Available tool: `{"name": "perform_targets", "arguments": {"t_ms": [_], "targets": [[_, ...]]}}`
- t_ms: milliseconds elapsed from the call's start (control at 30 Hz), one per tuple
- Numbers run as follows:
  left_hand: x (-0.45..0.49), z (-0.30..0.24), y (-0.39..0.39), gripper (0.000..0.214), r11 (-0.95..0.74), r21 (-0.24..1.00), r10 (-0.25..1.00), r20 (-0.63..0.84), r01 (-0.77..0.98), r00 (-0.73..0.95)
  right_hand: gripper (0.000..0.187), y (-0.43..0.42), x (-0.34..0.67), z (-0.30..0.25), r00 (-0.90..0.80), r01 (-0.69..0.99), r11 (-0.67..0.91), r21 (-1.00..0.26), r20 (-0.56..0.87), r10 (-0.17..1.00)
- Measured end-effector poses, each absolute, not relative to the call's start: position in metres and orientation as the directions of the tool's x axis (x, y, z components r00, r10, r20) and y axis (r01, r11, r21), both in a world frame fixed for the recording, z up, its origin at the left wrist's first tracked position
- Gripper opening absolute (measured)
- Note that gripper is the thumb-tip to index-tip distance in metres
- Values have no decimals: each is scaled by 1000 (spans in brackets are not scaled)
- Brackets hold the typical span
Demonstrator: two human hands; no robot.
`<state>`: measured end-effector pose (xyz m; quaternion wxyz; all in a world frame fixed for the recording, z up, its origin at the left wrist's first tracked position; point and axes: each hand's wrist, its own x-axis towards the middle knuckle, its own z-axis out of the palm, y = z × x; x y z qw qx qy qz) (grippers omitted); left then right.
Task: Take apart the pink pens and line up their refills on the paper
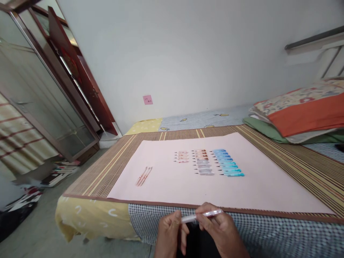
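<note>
A slim pale pen (189, 218) with a shiny, pinkish right end lies across the gap between my two hands, just in front of the bed's near edge. My left hand (170, 229) pinches its left end between thumb and fingers. Around its middle, towards the right end, close the fingertips of my right hand (216, 225). Beyond them, on a pink sheet (163, 154), pens lie in columns: blue and turquoise pens (227, 163), brown and grey pens (202, 161), and pale pink pens (182, 157). To the left, a few reddish-brown pens (144, 176) lie slanted, apart from the columns.
Beneath the sheet, a striped mat (99, 175) covers the bed. Folded bedding (303, 114) is piled at the right. A pink note (147, 100) sticks to the wall. Books (60, 173) are stacked on the floor at left, near a glass door (53, 89).
</note>
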<state>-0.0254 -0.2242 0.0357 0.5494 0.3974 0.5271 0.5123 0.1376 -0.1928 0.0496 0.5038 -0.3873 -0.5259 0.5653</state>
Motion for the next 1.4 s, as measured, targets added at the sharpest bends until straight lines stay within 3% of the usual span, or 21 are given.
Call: {"name": "perform_targets", "arguments": {"t_ms": [133,233,433,567,700,833,1033,1100,1267,1400], "targets": [[-27,39,-219,62,73,950,995,-90,-302,-41,47,-187,137,38,-141,-184,54,-981,81,987],[-24,40,-218,50,45,947,995,-72,-319,-74,46,-185,138,34,-137,-187,36,-982,63,989],[-24,30,-214,83,281,910,959,-273,-305,70,39,-186,142,37,-171,-182,84,-980,115,979],[-25,34,-214,65,120,913,991,-132,-390,-4,38,-184,145,32,-164,-169,101,-981,129,978],[-23,36,-216,52,131,921,990,-139,-367,5,38,-186,146,33,-168,-190,64,-980,96,981],[-22,32,-214,77,272,903,962,-257,-333,88,37,-189,147,40,-205,-204,39,-978,81,975],[-24,35,-216,58,97,913,994,-108,-397,-7,39,-189,147,35,-165,-189,30,-981,62,984],[-23,37,-217,54,130,920,990,-138,-369,4,41,-190,146,35,-159,-191,14,-982,45,986],[-22,38,-218,76,281,918,956,-294,-278,-3,36,-192,144,41,-178,-196,9,-980,45,983],[-26,33,-217,70,221,927,973,-229,-303,7,33,-192,145,40,-172,-211,44,-977,82,982]]}}
